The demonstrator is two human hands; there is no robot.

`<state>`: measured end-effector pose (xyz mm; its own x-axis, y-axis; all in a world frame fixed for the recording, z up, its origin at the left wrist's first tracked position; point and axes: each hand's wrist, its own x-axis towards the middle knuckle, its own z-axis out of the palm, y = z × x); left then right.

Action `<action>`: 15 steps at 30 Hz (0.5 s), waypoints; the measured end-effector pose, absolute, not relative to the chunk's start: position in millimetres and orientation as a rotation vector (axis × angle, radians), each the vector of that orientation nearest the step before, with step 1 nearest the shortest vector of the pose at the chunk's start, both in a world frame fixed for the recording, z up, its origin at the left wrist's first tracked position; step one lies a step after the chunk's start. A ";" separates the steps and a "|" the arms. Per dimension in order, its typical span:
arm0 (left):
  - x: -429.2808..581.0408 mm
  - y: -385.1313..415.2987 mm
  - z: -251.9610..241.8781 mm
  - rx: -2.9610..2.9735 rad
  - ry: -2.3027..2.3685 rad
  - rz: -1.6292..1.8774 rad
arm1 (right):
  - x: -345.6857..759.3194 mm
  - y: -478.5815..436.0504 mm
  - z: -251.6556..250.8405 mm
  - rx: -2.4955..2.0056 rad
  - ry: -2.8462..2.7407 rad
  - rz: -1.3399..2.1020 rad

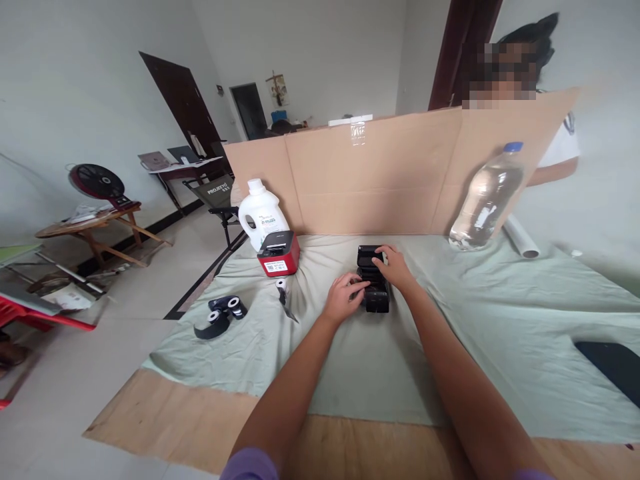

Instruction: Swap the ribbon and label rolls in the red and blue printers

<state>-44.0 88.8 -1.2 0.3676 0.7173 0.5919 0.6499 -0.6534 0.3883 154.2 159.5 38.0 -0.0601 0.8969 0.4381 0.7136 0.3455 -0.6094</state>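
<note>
A small black box-shaped device (371,257) lies in the middle of the pale green cloth (450,347), its lid raised at the far end. My left hand (344,298) grips its near left side with curled fingers. My right hand (395,267) rests on top of it, fingers bent over the upper edge. A red and black label printer (278,254) stands to the left. A small white roll (281,286) with a dark strip trailing from it lies between the printer and my left hand.
A white detergent jug (261,210) stands behind the printer. A clear water bottle (486,198) leans on the cardboard screen (380,177), with a person behind it. Black tape rolls (220,315) lie at the cloth's left edge, a white tube (521,238) at the right, a dark flat object (614,363) at the far right.
</note>
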 end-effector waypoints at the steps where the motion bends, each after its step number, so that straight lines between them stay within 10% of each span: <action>1: -44.1 89.1 -1.5 2.523 1.250 1.176 | 153.8 158.7 38.6 -1.409 -1.837 0.298; 15: -43.7 92.0 -3.0 2.502 1.141 1.301 | 150.7 154.7 52.1 -1.722 -1.899 0.633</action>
